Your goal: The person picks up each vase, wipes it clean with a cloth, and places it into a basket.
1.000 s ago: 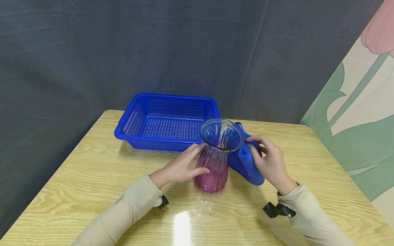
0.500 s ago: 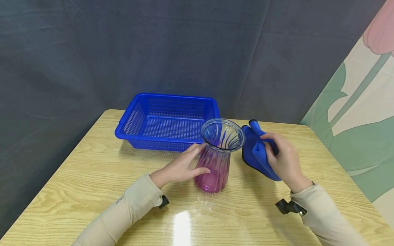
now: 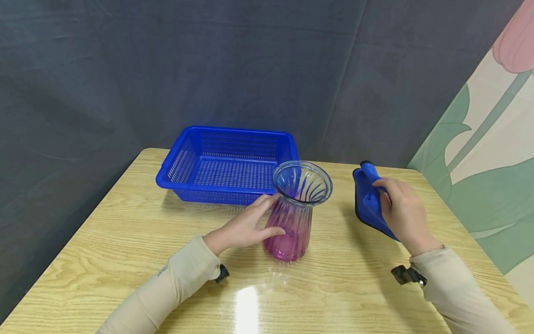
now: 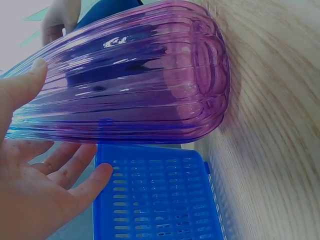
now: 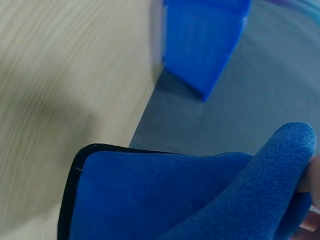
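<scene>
A ribbed glass vase, clear at the rim and pink-purple toward its base, stands upright on the table. My left hand holds its left side, thumb on the near face and fingers reaching round the back. To the right of the vase, my right hand grips a bunched blue cloth with black edging. That cloth hangs apart from the vase, over the table's right part. In the right wrist view the cloth shows a folded roll by the fingertips.
Behind and left of the vase sits a blue perforated plastic basket, partly overlapped by the vase's rim. The wooden table ends at a dark grey curtain. A flower-patterned panel stands at the right.
My right hand has drawn the blue cloth away from the vase, toward the right. My left hand has stayed on the vase, and the basket has not moved.
</scene>
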`<state>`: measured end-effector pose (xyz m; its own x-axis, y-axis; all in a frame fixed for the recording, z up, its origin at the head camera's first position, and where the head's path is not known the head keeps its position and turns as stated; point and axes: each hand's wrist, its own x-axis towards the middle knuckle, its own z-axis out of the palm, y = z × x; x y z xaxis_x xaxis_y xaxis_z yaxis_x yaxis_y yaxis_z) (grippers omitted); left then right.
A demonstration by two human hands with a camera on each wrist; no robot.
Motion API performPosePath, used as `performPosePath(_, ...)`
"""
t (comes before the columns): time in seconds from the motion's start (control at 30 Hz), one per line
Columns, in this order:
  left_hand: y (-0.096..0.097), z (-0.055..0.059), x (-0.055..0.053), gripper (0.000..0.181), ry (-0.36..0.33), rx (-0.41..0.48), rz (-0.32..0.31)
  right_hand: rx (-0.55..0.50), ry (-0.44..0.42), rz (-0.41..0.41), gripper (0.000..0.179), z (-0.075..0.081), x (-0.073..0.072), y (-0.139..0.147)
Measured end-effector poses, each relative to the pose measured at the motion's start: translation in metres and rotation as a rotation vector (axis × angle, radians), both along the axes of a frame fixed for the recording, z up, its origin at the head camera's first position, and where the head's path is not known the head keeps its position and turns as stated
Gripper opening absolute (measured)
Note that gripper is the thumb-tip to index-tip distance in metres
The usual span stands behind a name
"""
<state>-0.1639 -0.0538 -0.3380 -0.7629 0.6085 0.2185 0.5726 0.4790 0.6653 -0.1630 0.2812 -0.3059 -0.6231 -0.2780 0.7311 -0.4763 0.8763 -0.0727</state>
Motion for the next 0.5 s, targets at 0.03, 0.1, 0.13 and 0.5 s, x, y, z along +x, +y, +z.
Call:
performPosePath(0.03, 0.0, 0.0, 0.0, 0.078, 0.001, -0.001, 0.0, 0.027, 0.006, -0.006, 0.029, -0.001, -0.001, 0.002)
performPosePath(0.1, 0.0, 0.001, 0.0, 0.078, 0.005, -0.002, 0.0, 0.085, 0.007, -0.019, 0.032, -0.004, -0.002, 0.005)
performPosePath(0.13, 0.0, 0.001, 0.0, 0.078, 0.007, -0.001, -0.001, 0.114, 0.002, -0.019, 0.033, -0.006, -0.003, 0.006)
performPosePath(0.5, 0.0, 0.002, 0.001, 0.078, 0.006, 0.002, 0.0, 0.257, -0.141, 0.067, 0.025, -0.039, -0.007, -0.007)
